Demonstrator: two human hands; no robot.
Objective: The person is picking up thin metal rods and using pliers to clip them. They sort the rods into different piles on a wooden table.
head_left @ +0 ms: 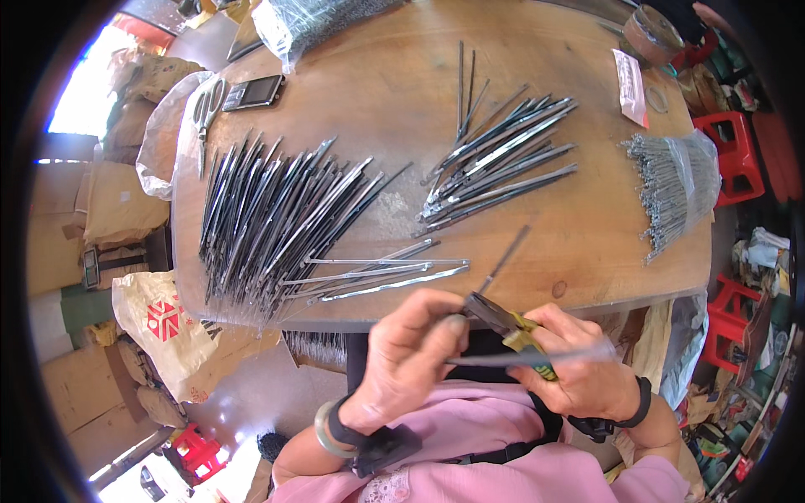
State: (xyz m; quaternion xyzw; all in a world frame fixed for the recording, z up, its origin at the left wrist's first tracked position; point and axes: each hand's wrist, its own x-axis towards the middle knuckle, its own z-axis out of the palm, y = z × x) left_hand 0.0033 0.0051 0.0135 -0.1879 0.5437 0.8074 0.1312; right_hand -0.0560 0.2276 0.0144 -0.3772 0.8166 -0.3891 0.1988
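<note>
My right hand point(587, 373) is wrapped round pliers point(496, 317) with dark jaws and yellow-green handles, at the table's near edge. My left hand point(411, 348) is closed, thumb against fingers, beside the jaws. From it a thin metal strip point(490, 360) runs right, past the pliers' handles, its far end smeared by motion. Another thin dark rod point(510, 256) points up and away from the jaws; which hand or tool grips it I cannot tell. Left of my hands lies a big heap of dark metal strips point(277, 218). A smaller pile of strips point(503, 159) lies beyond my hands.
Scissors point(206, 109) and a mobile phone point(253, 92) lie at the far left of the wooden table point(587, 243). A bundle of thin metal rods point(667, 189) in plastic lies at the right, near a red stool point(729, 155). A clear plastic bag point(314, 25) sits at the back.
</note>
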